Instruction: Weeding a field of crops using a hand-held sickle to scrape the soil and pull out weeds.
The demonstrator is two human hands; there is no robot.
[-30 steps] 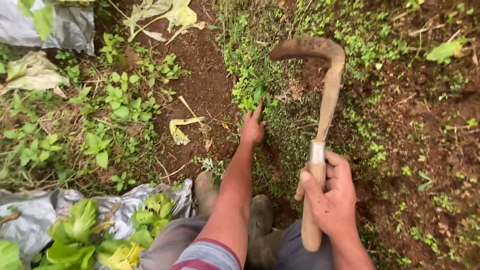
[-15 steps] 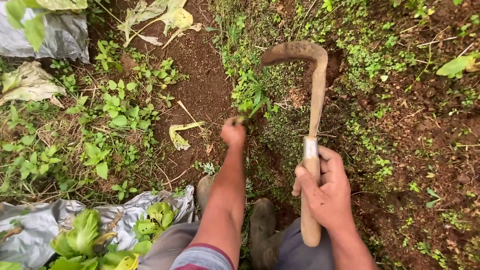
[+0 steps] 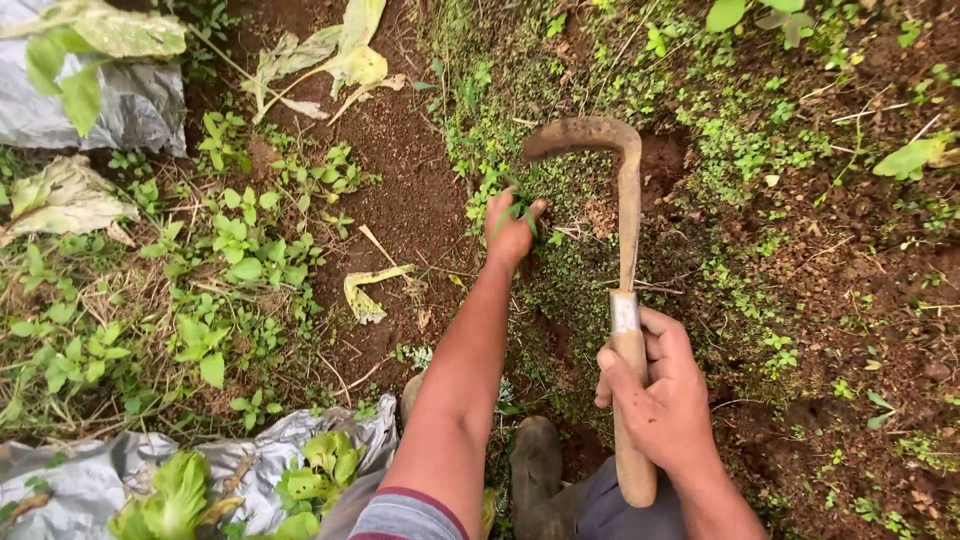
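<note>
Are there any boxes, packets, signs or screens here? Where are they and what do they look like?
No boxes, labels, signs or screens.
Silver-grey plastic sheet: top left, crumpled.
Silver-grey plastic sheet: bottom left, crumpled, with leafy green plants growing through it.

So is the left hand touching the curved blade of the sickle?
Apart. The head view shows the left hand closed on a green weed, with ground visible between it and the sickle blade.

left hand (image 3: 510, 235): arm outstretched, fingers closed | right hand (image 3: 665, 400): fist clenched, near body
</note>
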